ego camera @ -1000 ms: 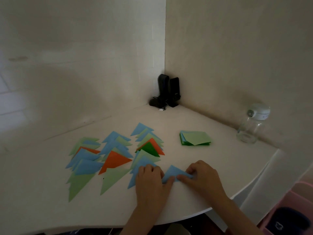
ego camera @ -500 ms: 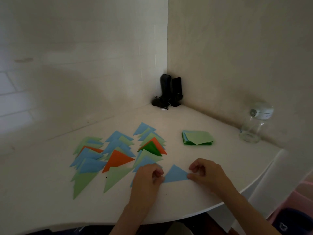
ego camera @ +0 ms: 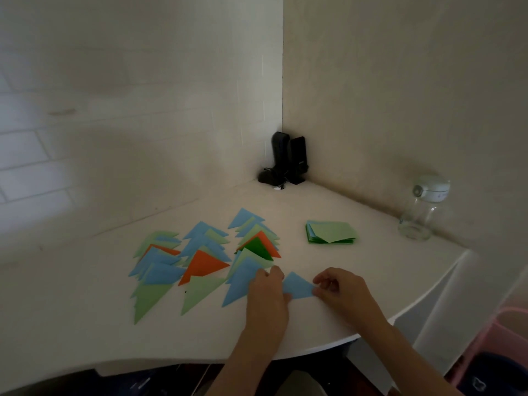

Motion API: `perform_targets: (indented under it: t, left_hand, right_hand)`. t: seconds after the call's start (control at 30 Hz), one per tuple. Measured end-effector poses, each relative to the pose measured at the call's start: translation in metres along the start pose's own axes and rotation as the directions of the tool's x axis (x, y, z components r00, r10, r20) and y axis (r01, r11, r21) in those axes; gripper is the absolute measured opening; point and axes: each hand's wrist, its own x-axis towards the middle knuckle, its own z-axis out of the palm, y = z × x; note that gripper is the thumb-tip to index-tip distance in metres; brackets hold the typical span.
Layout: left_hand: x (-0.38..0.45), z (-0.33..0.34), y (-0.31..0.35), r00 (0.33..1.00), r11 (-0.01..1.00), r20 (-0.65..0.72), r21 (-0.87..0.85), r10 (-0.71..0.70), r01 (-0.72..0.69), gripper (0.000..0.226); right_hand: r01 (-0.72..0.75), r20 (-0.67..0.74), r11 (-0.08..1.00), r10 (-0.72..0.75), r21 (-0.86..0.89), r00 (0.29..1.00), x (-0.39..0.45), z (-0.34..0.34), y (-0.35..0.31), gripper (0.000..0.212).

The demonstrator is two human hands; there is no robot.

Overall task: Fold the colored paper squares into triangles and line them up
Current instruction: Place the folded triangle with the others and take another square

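Since a second before, the blue triangle [ego camera: 297,285] lay fully creased on the bench [ego camera: 343,318]; the left hand [ego camera: 267,292] and right hand [ego camera: 340,285] each pinched a corner, ready for lining up.

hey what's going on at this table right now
A person is folding colored paper into triangles. Both hands hold a blue triangle: the left hand at its left corner, the right hand pinching its right corner. To the left, three overlapping rows of finished triangles lie on the white table. A stack of unfolded squares waits farther back.
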Motion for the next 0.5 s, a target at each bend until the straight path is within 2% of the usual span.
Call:
perform_targets:
  t: [0.2, 0.3, 0.5]
  left_hand:
    - [-0.004, -0.003, -0.01, 0.997, 0.977, -0.056, -0.203, 0.051, -0.062, 0.01]
    - [-0.01, -0.009, -0.019, 0.993, 0.967, -0.108, -0.245, 0.05, -0.076, 0.007]
    - [-0.012, -0.037, -0.048, 0.982, 0.966, -0.185, -0.248, 0.025, -0.071, 0.013]
  right_hand:
    - [-0.016, 0.045, 0.993, 0.021, -0.12, 0.999, 0.003, 0.002, 0.003, 0.016]
    - [-0.033, 0.051, 0.988, 0.041, -0.152, 0.998, 0.002, 0.006, -0.008, 0.008]
    - [0.009, 0.041, 0.995, -0.005, -0.099, 0.999, 0.004, 0.029, -0.036, 0.016]
